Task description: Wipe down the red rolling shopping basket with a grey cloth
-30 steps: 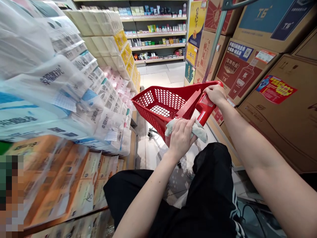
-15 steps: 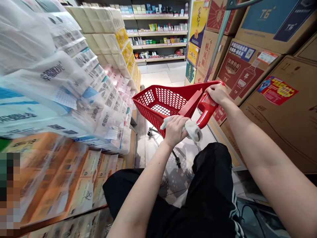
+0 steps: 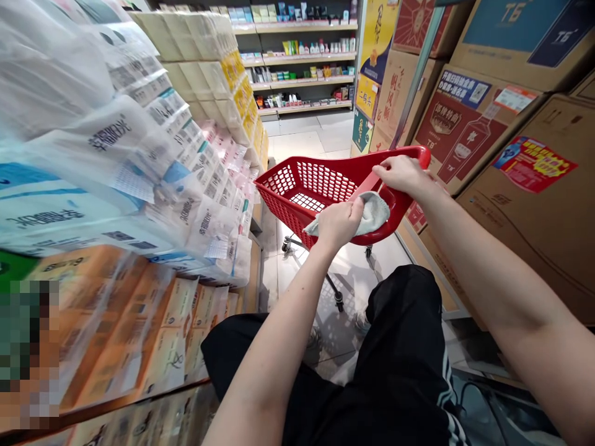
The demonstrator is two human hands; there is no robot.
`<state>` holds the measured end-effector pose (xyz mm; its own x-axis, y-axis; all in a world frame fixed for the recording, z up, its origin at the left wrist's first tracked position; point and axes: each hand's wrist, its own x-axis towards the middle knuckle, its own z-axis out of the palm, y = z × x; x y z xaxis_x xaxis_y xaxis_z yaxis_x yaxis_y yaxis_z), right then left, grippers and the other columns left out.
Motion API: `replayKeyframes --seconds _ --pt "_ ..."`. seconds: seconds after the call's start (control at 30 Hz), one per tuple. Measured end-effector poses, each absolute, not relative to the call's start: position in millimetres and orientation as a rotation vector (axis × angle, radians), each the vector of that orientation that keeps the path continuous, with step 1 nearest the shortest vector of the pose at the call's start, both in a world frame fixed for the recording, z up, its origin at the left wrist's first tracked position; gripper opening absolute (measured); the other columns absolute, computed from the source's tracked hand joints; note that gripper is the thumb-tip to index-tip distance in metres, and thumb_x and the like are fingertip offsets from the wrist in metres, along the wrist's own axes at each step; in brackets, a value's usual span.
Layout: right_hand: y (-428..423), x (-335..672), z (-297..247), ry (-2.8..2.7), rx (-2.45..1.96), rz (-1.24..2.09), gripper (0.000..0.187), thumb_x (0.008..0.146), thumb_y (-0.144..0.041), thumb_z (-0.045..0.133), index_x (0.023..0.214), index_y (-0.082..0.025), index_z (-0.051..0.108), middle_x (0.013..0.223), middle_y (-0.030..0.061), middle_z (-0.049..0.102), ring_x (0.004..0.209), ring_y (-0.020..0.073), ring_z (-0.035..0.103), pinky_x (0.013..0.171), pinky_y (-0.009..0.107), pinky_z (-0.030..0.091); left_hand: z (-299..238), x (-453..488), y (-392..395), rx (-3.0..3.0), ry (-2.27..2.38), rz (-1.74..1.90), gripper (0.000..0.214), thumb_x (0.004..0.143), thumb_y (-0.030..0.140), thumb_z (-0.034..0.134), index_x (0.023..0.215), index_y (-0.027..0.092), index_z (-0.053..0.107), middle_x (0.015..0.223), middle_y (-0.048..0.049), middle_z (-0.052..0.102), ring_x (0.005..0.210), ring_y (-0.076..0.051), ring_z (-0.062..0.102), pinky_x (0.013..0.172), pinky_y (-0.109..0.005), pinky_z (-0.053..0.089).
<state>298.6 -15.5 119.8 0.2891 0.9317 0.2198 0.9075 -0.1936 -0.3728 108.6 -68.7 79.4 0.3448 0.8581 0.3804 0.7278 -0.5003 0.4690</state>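
Note:
A red plastic shopping cart [image 3: 302, 192] stands in the aisle in front of me, its basket holding nothing I can see. My left hand [image 3: 338, 224] is closed on a pale grey cloth [image 3: 374, 214] and presses it against the cart's red handle bar [image 3: 400, 214]. My right hand [image 3: 402, 174] rests on top of the handle near its right end, fingers curled over it. My knees in black trousers [image 3: 400, 347] sit below the cart.
Stacked packs of tissue and toilet paper [image 3: 139, 161] line the left side. Brown cardboard cartons [image 3: 511, 136] are piled along the right. Shelves of bottles [image 3: 307, 62] stand at the far end, beyond a pale tiled floor [image 3: 302, 142].
My left hand has carried the cloth up and to the right along the handle. The cart has swung a little, and my right hand has shifted slightly left on the handle.

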Motion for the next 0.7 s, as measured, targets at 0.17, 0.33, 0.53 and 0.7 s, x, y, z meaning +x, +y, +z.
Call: replayKeyframes --seconds 0.17,0.33,0.53,0.7 --pt "-26.9 275.9 109.1 -1.787 -2.296 -0.115 0.049 0.087 -0.046 0.037 0.118 -0.018 0.062 0.133 0.0158 0.050 0.131 0.0418 0.022 0.096 0.074 0.010 45.4 104.4 -85.1 2.355 1.235 1.357 0.050 0.098 0.038 0.019 0.088 0.017 0.063 0.082 -0.0075 0.065 0.085 -0.018 0.061 0.077 -0.030 0.041" --pt "-34.5 278.1 104.6 -1.828 -2.302 -0.178 0.048 0.090 -0.041 0.031 0.121 -0.018 0.060 0.128 0.0147 0.054 0.132 0.0404 0.022 0.096 0.075 0.005 12.6 86.0 -91.8 2.481 0.982 1.534 0.035 0.094 0.033 0.038 0.122 0.016 0.049 0.120 -0.0122 0.057 0.119 -0.022 0.049 0.104 -0.040 0.033" --pt "-34.9 278.4 108.3 -1.843 -2.321 -0.172 0.046 0.091 -0.040 0.032 0.117 -0.019 0.062 0.121 0.0127 0.059 0.133 0.0392 0.023 0.097 0.074 0.004 4.3 60.7 -67.5 2.702 0.826 1.370 0.046 0.090 0.032 0.045 0.133 0.018 0.040 0.127 -0.0122 0.053 0.124 -0.023 0.045 0.108 -0.043 0.031" --pt "-34.0 277.6 109.1 -1.822 -2.318 -0.162 0.044 0.091 -0.036 0.032 0.117 -0.018 0.062 0.119 0.0127 0.061 0.133 0.0379 0.025 0.098 0.073 0.002 -4.8 38.1 -38.9 2.606 0.988 1.309 0.041 0.089 0.031 0.047 0.127 0.017 0.047 0.123 -0.0109 0.056 0.119 -0.022 0.048 0.107 -0.041 0.035"
